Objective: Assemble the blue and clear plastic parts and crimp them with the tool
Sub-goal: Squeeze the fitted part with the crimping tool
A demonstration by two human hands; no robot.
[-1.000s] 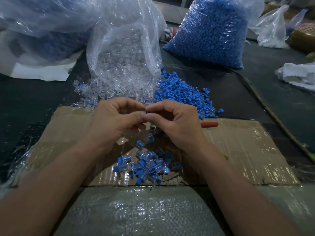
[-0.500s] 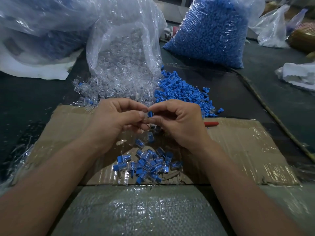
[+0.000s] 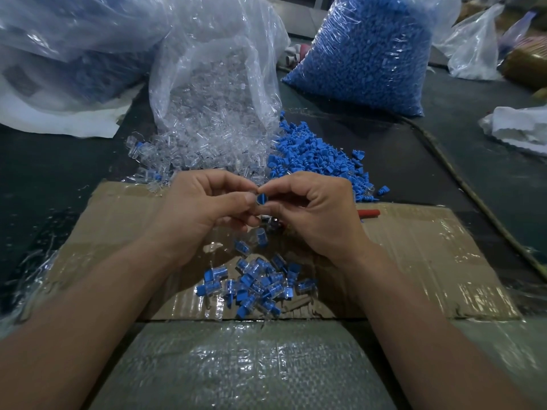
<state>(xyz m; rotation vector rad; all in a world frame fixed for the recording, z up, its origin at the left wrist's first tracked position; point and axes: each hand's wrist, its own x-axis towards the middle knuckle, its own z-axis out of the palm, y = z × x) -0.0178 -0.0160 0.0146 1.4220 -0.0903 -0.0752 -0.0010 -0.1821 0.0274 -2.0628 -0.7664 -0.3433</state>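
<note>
- Blue part point(image 3: 261, 199): a small piece of matt blue plastic, held above the far edge of the cardboard sheet point(image 3: 429, 253), between the two hands at the middle of the view.
- Appearance: only a short blue face shows between the fingertips, crossed by a darker upright line. Whether a clear part surrounds it cannot be told.
- Orientation: the exposed face is turned toward the camera and its line runs roughly vertically. The fingers hide the rest, so the long axis cannot be told.
- Left hand point(image 3: 204, 208): thumb and forefinger are curled and pinch the blue part from the left, with the other fingers folded beneath.
- Right hand point(image 3: 313, 211): forefinger and thumb close on the same part from the right, with the remaining fingers curled under.
- Assembled pieces point(image 3: 257, 284): a loose heap of blue-in-clear units lies on the cardboard, nearer than the hands.
- Loose blue parts point(image 3: 319, 161): a pile lies beyond the right hand, beside the spilled clear parts point(image 3: 183, 155).
- Red-handled tool point(image 3: 369, 213): it lies on the cardboard, just right of the right hand.
</note>
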